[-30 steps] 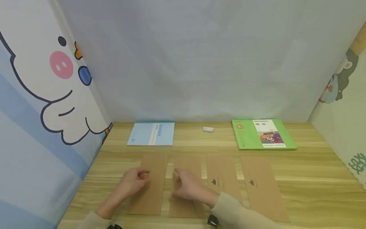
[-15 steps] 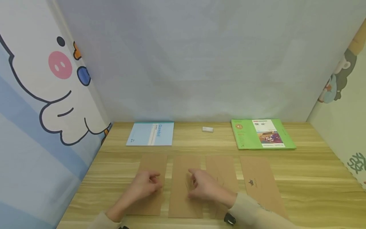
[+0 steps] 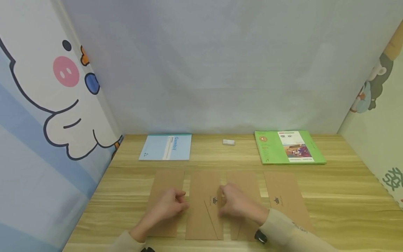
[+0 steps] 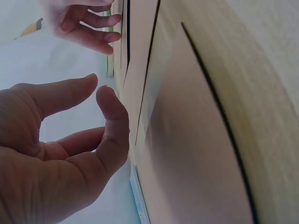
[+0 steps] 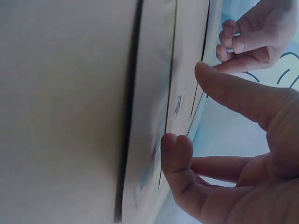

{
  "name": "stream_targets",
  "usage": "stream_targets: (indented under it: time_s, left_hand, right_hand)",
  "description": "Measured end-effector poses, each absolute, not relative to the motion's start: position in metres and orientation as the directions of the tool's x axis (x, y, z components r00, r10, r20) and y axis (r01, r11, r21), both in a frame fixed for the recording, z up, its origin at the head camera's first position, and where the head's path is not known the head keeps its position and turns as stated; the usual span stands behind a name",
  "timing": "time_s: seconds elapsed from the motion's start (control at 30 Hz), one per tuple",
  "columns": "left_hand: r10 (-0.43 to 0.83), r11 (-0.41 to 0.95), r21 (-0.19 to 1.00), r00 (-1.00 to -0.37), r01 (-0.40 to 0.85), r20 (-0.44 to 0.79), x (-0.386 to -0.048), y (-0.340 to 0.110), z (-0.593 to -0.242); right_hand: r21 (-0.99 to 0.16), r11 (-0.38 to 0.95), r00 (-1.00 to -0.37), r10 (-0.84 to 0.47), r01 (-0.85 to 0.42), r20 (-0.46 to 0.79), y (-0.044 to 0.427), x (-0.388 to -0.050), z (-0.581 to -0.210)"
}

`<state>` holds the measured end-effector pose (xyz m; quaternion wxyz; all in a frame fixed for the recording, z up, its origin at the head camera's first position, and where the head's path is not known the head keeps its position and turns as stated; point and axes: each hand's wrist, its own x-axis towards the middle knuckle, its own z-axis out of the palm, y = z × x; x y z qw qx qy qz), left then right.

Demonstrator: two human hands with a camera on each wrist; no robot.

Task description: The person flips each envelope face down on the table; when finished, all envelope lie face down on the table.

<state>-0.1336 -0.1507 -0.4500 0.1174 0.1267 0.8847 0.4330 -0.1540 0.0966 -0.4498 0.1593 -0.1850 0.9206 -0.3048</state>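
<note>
Several brown kraft-paper envelopes lie in a row on the table. My left hand (image 3: 168, 205) is over the leftmost envelope (image 3: 168, 180), its fingers loosely bent with nothing between them. In the left wrist view a narrow gap shows between its thumb and forefinger. The second envelope (image 3: 201, 189) shows a small dark crown mark and a slanting flap line. My right hand (image 3: 239, 203) is above the third envelope (image 3: 244, 178), near the second one's right edge. Its thumb and fingers (image 5: 175, 154) stand apart and hold nothing. The rightmost envelope (image 3: 288, 196) lies untouched, partly behind the right sleeve.
Along the back of the table lie a light blue notebook (image 3: 167, 147), a small white block like an eraser (image 3: 228, 142) and a green book (image 3: 270, 148). A pale curtain (image 3: 220, 70) hangs behind them, with printed cartoon cloths at both sides.
Both hands have moved to the right across the row, the left over the first envelope and the right from the second to the third. The envelopes stay in place.
</note>
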Motion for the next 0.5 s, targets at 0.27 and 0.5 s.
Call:
stream_targets:
  time_s: [0.27, 0.5]
  left_hand:
    - [0.331, 0.608, 0.782, -0.939, 0.137, -0.093, -0.1361, -0.1447, -0.4597]
    - [0.337, 0.626, 0.765, -0.937, 0.151, -0.091, -0.1381, -0.1414, -0.4607]
  right_hand:
    - [-0.558, 0.788, -0.883, -0.428, -0.261, -0.193, 0.1014, -0.159, -0.453]
    - [-0.552, 0.787, -0.876, -0.442, -0.276, -0.192, 0.1011, -0.1608, -0.4528]
